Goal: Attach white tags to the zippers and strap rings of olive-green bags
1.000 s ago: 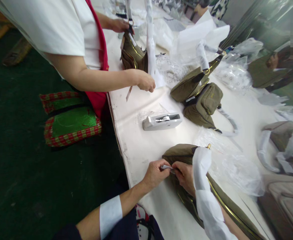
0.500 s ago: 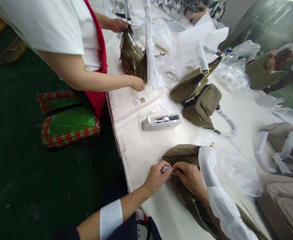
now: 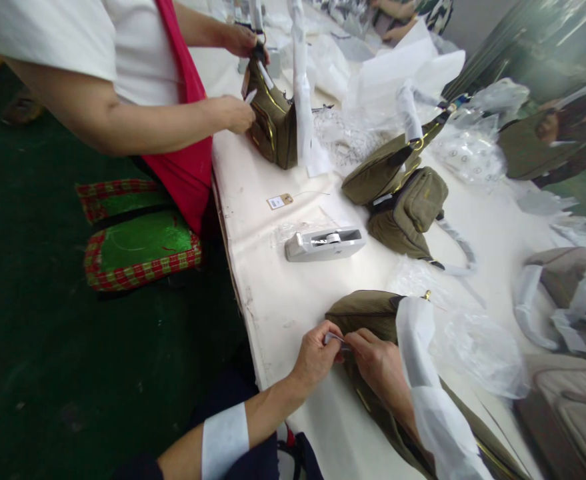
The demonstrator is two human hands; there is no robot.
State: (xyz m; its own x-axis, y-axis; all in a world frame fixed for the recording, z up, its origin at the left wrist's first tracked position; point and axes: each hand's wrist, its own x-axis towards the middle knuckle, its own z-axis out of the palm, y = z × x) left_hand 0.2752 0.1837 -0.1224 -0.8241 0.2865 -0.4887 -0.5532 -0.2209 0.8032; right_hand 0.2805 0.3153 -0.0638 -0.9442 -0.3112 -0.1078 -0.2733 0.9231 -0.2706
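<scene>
My left hand (image 3: pixel 316 357) pinches a small white strip of paper or tape (image 3: pixel 333 339) near the near-left side of an olive ribbed handbag (image 3: pixel 365 308). At the strip's other end, the fingertips of my right hand (image 3: pixel 379 365) are pinched together, also over the bag. The bag lies on the table with gold zips along its side. A strap wrapped in white paper (image 3: pixel 417 333) passes over my right forearm. What exactly sits between my right fingertips is hidden. Beyond my hands stands a grey tape dispenser (image 3: pixel 325 245).
At the far left of the table (image 3: pixel 257 267), a co-worker's hand (image 3: pixel 237 115) holds a small white piece beside another olive bag (image 3: pixel 277 130). A hang tag (image 3: pixel 279 201), more olive bags (image 3: pixel 410 207), clear plastic bags (image 3: pixel 487 353) and a taupe bag (image 3: pixel 567 413) lie around.
The co-worker's nearer hand has moved up and back from the table towards the olive bag, now with a white piece in it. My hands have barely shifted.
</scene>
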